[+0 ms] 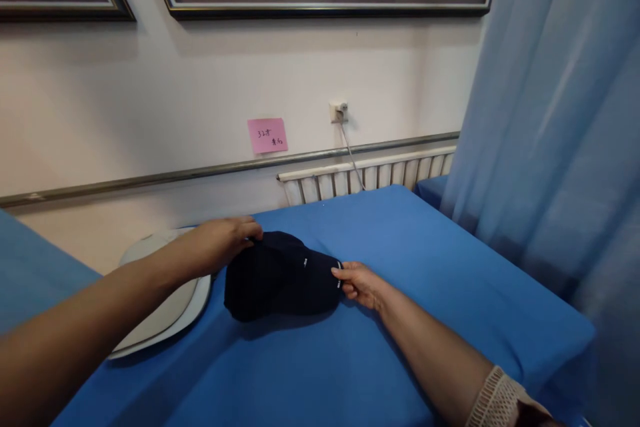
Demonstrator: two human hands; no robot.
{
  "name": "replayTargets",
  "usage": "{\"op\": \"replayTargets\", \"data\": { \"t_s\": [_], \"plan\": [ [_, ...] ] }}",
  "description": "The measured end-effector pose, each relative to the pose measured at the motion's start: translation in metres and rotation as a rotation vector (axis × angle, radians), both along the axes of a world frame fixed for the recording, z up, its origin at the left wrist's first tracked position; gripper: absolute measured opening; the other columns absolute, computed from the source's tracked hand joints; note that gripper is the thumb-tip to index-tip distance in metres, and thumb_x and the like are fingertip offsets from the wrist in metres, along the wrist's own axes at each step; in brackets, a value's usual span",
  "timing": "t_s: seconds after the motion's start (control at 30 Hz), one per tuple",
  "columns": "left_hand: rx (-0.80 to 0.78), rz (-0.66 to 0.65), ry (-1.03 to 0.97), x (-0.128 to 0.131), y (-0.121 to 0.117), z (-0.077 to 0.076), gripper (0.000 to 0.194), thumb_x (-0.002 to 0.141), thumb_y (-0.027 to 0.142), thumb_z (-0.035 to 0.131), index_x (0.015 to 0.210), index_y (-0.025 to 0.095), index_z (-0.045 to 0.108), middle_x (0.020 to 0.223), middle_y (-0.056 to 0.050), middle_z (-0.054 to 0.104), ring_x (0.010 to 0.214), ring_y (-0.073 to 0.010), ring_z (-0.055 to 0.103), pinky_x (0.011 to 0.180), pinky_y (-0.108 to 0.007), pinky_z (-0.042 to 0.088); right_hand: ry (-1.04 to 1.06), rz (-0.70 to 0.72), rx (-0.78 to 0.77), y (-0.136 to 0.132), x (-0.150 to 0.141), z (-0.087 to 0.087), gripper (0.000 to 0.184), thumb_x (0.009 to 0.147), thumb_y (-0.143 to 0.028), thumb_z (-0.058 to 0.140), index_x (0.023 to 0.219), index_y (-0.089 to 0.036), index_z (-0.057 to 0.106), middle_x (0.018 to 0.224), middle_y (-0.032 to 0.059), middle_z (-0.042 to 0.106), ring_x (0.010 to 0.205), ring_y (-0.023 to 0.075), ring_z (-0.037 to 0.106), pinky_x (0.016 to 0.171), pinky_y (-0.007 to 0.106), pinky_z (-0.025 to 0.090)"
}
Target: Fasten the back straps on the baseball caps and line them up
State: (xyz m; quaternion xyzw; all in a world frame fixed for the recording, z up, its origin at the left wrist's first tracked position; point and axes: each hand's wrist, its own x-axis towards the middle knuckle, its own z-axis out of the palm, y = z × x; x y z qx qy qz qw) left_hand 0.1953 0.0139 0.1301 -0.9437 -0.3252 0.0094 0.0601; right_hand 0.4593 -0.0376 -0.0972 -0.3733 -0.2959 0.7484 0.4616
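A dark baseball cap (280, 280) is held just over the blue-covered table (390, 353), its brim towards the right. My left hand (235, 235) pinches the upper back edge of the crown. At the other end, my right hand (361, 285) grips the tip of the brim, thumb on top and fingers beneath. Small white marks show on the front of the crown and on the brim's edge. Whether the cap's lower side touches the cloth, I cannot tell.
Partly behind my left forearm lies a pale, rounded flat item (187, 310). A radiator (370, 173), a rail (200, 175) and a plugged-in socket (339, 112) line the wall. A pink note (267, 135) is stuck there. Blue curtains (540, 120) hang at the right.
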Motion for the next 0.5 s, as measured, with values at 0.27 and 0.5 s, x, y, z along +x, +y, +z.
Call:
{"op": "replayTargets", "data": {
  "t_s": [0.27, 0.5],
  "plan": [
    [0.053, 0.000, -0.042, 0.019, 0.026, -0.027, 0.028, 0.086, 0.014, 0.041, 0.100, 0.021, 0.063, 0.101, -0.008, 0.067, 0.090, -0.0224, 0.064, 0.078, -0.033, 0.048, 0.011, -0.297, 0.073, 0.010, 0.012, -0.008, 0.032, 0.069, -0.036, 0.078, 0.074, -0.017, 0.053, 0.057, -0.0063, 0.052, 0.040, 0.0044, 0.040, 0.038, 0.018, 0.022],
    [0.076, 0.100, -0.519, 0.037, 0.010, -0.118, 0.034, 0.091, 0.027, 0.044, 0.122, 0.019, 0.056, 0.123, -0.013, 0.063, 0.116, -0.0279, 0.058, 0.101, -0.047, 0.044, 0.051, -0.683, 0.133, 0.038, 0.064, -0.003, 0.029, 0.075, -0.036, 0.076, 0.079, -0.020, 0.052, 0.061, -0.0074, 0.054, 0.046, 0.0062, 0.050, 0.044, 0.017, 0.039]
  ]
}}
